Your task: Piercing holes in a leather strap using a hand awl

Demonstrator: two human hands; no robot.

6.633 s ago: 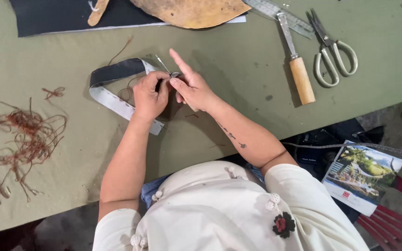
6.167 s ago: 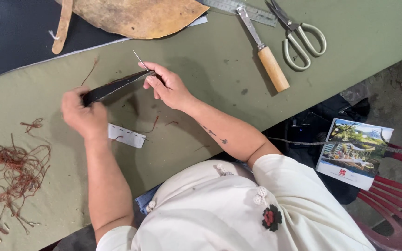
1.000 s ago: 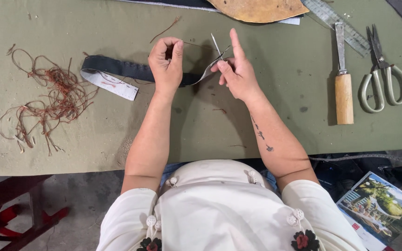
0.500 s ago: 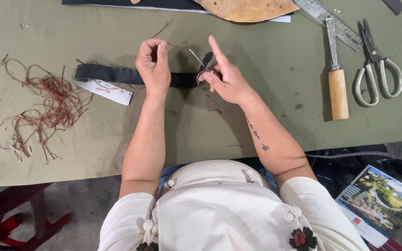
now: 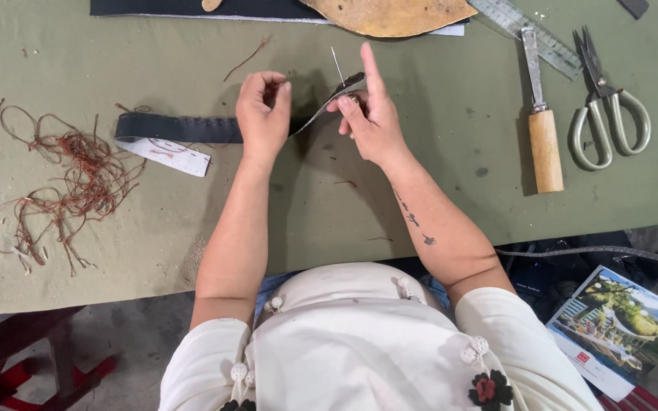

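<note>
A long dark strap (image 5: 184,128) is the thing in hand: most of it lies flat on the green tabletop (image 5: 390,198), while its right end lifts off the surface and runs up between the two hands. The left hand (image 5: 263,116) has its grip pressed together on the strap partway along, thumb and fingers curled over its edge. The right hand (image 5: 371,122) pinches the strap's raised tip, forefinger pointing straight away from the person, and a thin needle (image 5: 336,65) stands up just beside that tip; whether the fingers also hold the needle cannot be told. Under the strap's left end, touching it, lies a white paper slip (image 5: 167,154) with reddish marks. Left of the strap, near it, a loose tangle of reddish-brown thread (image 5: 70,183) spreads over the tabletop, and one short thread scrap (image 5: 247,58) lies beyond the strap, by the left hand. Farther beyond the strap, at the far edge, sit a dark sheet (image 5: 192,7) and a tan leather piece (image 5: 390,15). Well to the right of the strap lie a wooden-handled knife (image 5: 542,129), a metal ruler (image 5: 527,34) and scissors (image 5: 607,114) side by side.
</note>
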